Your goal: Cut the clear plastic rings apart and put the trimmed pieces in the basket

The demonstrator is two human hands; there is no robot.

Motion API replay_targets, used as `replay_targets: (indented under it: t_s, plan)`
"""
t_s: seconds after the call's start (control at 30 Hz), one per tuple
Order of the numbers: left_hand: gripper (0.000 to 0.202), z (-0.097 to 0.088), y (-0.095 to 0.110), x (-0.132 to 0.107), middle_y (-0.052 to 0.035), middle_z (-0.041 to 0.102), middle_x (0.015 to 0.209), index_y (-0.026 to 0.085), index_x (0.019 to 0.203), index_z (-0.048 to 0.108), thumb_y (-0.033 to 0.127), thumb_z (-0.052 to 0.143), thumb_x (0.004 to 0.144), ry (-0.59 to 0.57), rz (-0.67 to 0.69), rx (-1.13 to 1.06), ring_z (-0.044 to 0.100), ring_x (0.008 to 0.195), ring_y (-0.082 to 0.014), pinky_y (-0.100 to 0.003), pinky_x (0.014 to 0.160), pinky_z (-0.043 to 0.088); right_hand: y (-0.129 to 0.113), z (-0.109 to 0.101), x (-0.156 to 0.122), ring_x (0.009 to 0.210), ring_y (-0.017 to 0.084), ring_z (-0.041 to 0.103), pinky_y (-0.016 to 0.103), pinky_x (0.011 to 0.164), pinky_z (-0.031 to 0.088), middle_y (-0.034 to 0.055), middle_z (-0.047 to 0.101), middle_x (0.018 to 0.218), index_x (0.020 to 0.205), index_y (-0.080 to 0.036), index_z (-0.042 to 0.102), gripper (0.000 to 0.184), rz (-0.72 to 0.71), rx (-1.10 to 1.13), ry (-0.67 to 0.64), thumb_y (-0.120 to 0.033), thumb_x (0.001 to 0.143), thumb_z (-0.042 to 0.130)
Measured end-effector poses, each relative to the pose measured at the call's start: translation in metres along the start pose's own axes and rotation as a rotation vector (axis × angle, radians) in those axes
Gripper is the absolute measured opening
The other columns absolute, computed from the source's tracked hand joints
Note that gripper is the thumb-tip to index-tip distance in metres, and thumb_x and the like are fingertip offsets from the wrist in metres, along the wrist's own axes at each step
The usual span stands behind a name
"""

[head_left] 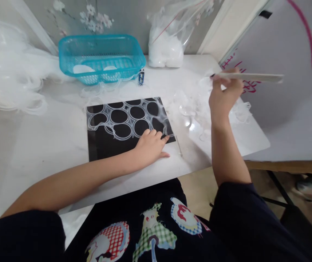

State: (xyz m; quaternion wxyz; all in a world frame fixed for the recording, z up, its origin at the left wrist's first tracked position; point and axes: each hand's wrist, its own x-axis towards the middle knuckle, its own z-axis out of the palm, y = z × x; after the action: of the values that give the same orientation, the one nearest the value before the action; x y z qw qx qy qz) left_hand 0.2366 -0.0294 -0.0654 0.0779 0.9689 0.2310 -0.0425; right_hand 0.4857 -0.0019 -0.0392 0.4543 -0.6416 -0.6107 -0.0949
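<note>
My left hand (150,147) lies on the near right part of a black board (106,145). Its thumb and forefinger are stretched apart and the other fingers are bent; nothing is in its grasp. Under its fingertips is the edge of a clear plastic sheet with rows of round holes (128,111), which covers the far part of the board and is ragged along its near edge. Raised above the right side of the table, my right hand (225,92) is closed on a long slim white tool (262,77), held level. The tool's exact kind is unclear.
A blue plastic basket (102,40) with white round pieces stands at the back, a small blue item (141,77) beside it. Plastic scraps (188,107) lie right of the board. A clear bag (166,47) stands behind; whitish plastic (8,69) is heaped left. A whiteboard (287,109) borders the right.
</note>
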Motion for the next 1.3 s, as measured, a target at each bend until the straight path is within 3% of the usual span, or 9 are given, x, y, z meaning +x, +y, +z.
replay_targets:
  t_s: [0.03, 0.1, 0.27, 0.37, 0.47, 0.57, 0.8, 0.9, 1.3]
  plan:
    - [0.065, 0.0, -0.002, -0.002, -0.0098, 0.064, 0.1, 0.016, 0.131, 0.056, 0.062, 0.056, 0.084, 0.023, 0.014, -0.037, 0.055, 0.093, -0.0253, -0.033, 0.075, 0.03, -0.008, 0.0, 0.012, 0.092, 0.021, 0.059, 0.046, 0.089, 0.047, 0.0078, 0.065, 0.093, 0.091, -0.023, 0.058, 0.019, 0.072, 0.078, 0.127, -0.017, 0.093, 0.04]
    - [0.057, -0.005, -0.008, -0.009, -0.0064, 0.064, 0.095, 0.02, 0.126, 0.06, 0.06, 0.054, 0.087, 0.143, 0.063, -0.133, 0.056, 0.087, -0.0216, -0.033, 0.074, 0.032, -0.039, 0.0, 0.019, 0.086, 0.017, 0.06, 0.037, 0.084, 0.049, 0.0033, 0.064, 0.085, 0.077, -0.021, 0.06, 0.01, 0.09, 0.238, 0.116, -0.015, 0.085, 0.057]
    - [0.015, -0.062, -0.028, -0.053, 0.0018, 0.059, 0.071, 0.021, 0.094, 0.067, 0.032, 0.057, 0.092, 0.876, 0.085, -0.303, 0.052, 0.067, -0.0123, -0.029, 0.067, 0.038, -0.126, 0.003, -0.006, 0.076, 0.014, 0.064, 0.031, 0.077, 0.049, -0.0009, 0.067, 0.077, 0.074, -0.021, 0.066, 0.009, 0.274, 0.835, -0.44, -0.025, 0.082, 0.067]
    - [0.013, -0.111, -0.033, -0.087, 0.0028, 0.061, 0.075, 0.024, 0.098, 0.065, 0.021, 0.062, 0.087, 1.067, -0.019, -0.304, 0.051, 0.067, -0.0121, -0.029, 0.065, 0.04, -0.162, 0.005, -0.003, 0.07, 0.013, 0.065, 0.029, 0.075, 0.05, -0.0028, 0.068, 0.069, 0.077, -0.023, 0.066, 0.008, 0.417, 1.233, -0.625, -0.028, 0.081, 0.07]
    - [0.025, -0.142, -0.033, -0.116, 0.0032, 0.059, 0.079, 0.025, 0.107, 0.065, 0.015, 0.065, 0.084, 1.065, -0.16, -0.216, 0.053, 0.07, -0.0117, -0.028, 0.065, 0.042, -0.192, 0.003, 0.011, 0.07, 0.013, 0.066, 0.028, 0.075, 0.05, -0.0031, 0.068, 0.068, 0.076, -0.022, 0.067, 0.007, 0.421, 1.428, -0.694, -0.027, 0.079, 0.072]
    - [0.029, -0.153, -0.033, -0.135, 0.0047, 0.053, 0.075, 0.025, 0.112, 0.064, 0.015, 0.065, 0.085, 1.065, -0.232, -0.079, 0.052, 0.069, -0.0098, -0.027, 0.068, 0.042, -0.215, 0.0, 0.017, 0.072, 0.015, 0.067, 0.03, 0.076, 0.051, -0.002, 0.07, 0.072, 0.078, -0.023, 0.068, 0.007, 0.375, 1.501, -0.681, -0.028, 0.078, 0.073]
    - [0.031, -0.147, -0.037, -0.146, 0.0044, 0.048, 0.069, 0.025, 0.115, 0.064, 0.015, 0.065, 0.086, 1.011, -0.25, 0.156, 0.047, 0.065, -0.0112, -0.029, 0.065, 0.035, -0.226, 0.007, 0.004, 0.074, 0.014, 0.067, 0.029, 0.079, 0.049, -0.0007, 0.072, 0.075, 0.078, -0.022, 0.067, 0.006, 0.438, 1.626, -0.753, -0.026, 0.08, 0.071]
    - [0.024, -0.145, -0.04, -0.143, 0.0039, 0.047, 0.067, 0.025, 0.107, 0.069, 0.014, 0.064, 0.087, 0.997, -0.234, 0.17, 0.044, 0.063, -0.011, -0.029, 0.065, 0.032, -0.224, 0.011, 0.001, 0.075, 0.014, 0.066, 0.029, 0.08, 0.048, 0.0, 0.072, 0.076, 0.079, -0.022, 0.068, 0.005, 0.474, 1.643, -0.814, -0.026, 0.08, 0.071]
    - [0.017, -0.14, -0.05, -0.13, 0.0039, 0.043, 0.064, 0.026, 0.097, 0.074, 0.016, 0.063, 0.087, 1.015, -0.181, 0.066, 0.04, 0.06, -0.0098, -0.027, 0.062, 0.031, -0.224, 0.002, -0.004, 0.061, 0.011, 0.049, 0.032, 0.074, 0.046, -0.0023, 0.058, 0.066, 0.08, -0.023, 0.068, 0.003, 0.386, 1.58, -0.777, -0.023, 0.083, 0.068]
